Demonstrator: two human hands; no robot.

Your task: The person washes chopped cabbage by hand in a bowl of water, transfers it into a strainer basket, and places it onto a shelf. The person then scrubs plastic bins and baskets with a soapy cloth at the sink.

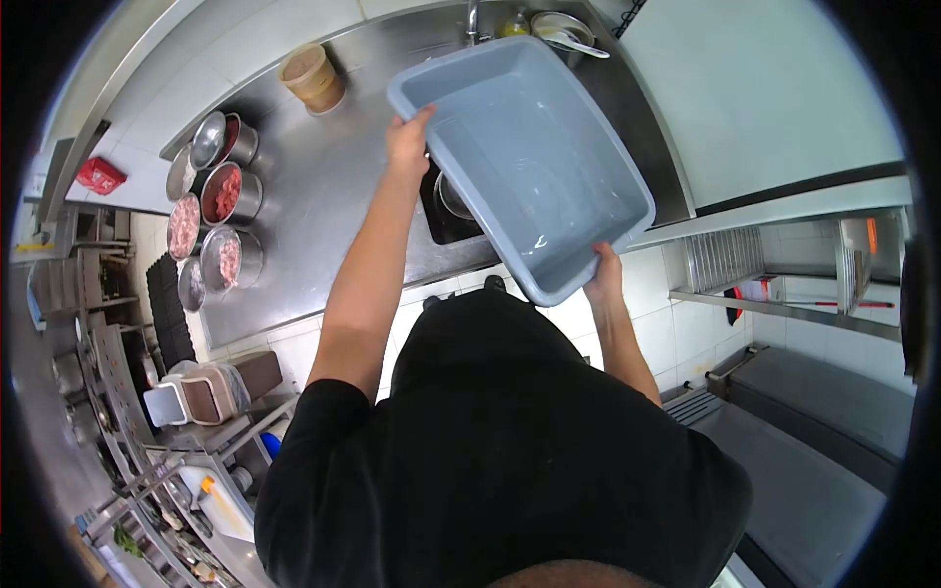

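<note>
A large grey-blue plastic tub (pixel 534 157) is held tilted over the sink (pixel 441 211), its inside facing me with a little wetness on the bottom. My left hand (pixel 409 142) grips the tub's left rim, and my right hand (pixel 605 272) grips the rim at its near right corner. The fingers of both hands are partly hidden behind the rim. Under the tub, part of a round metal vessel (pixel 453 199) shows in the sink. Behind the tub's far edge stands the faucet (pixel 473 22).
On the steel counter (pixel 304 206), several metal pots of raw meat (pixel 225 193) stand at the left, and a bamboo steamer (pixel 312 76) stands at the back. A bowl with a ladle (pixel 569 37) is behind the tub. Wire racks (pixel 725 260) are at the right.
</note>
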